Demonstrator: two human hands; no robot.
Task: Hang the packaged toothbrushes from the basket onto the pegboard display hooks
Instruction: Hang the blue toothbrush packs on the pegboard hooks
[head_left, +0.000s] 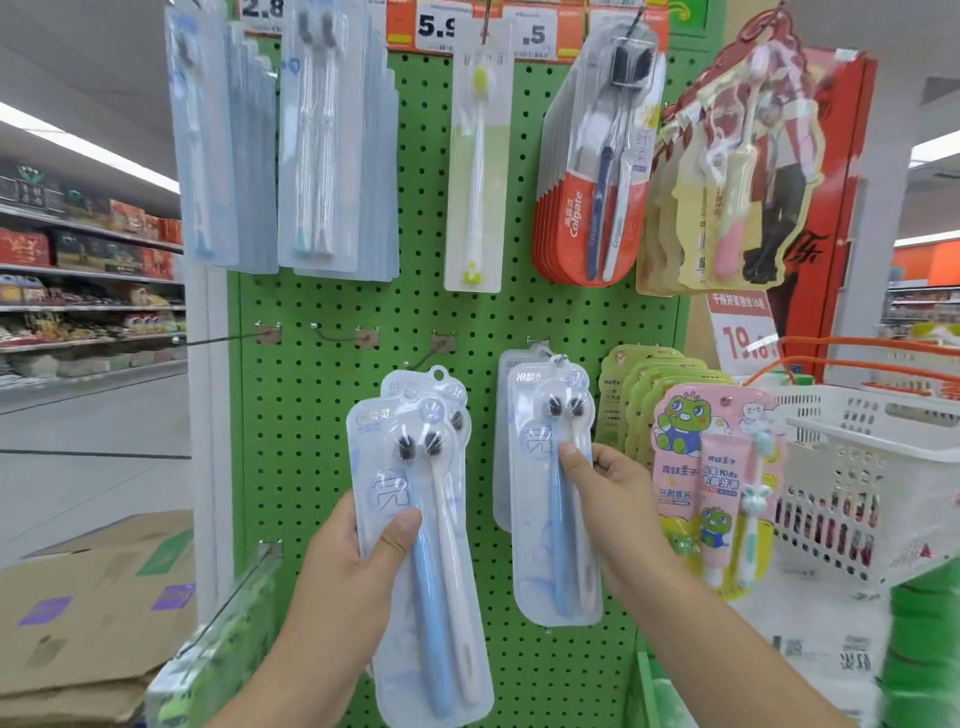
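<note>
Clear-plastic toothbrush packs (415, 519) gripped by left hand (358, 556), right hand (608, 483) pinching hung pack (550, 493)

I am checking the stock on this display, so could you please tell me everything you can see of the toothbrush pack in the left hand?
The toothbrush pack is a long, clear plastic blister with rounded corners, a hang hole at the top and pale blue printed characters. It holds two dark-bristled brushes, one blue-handled, one white. A second matching pack sits behind it. It stands nearly upright, tilted slightly, before the green pegboard. The left hand grips its lower left edge, thumb across the front.
</note>
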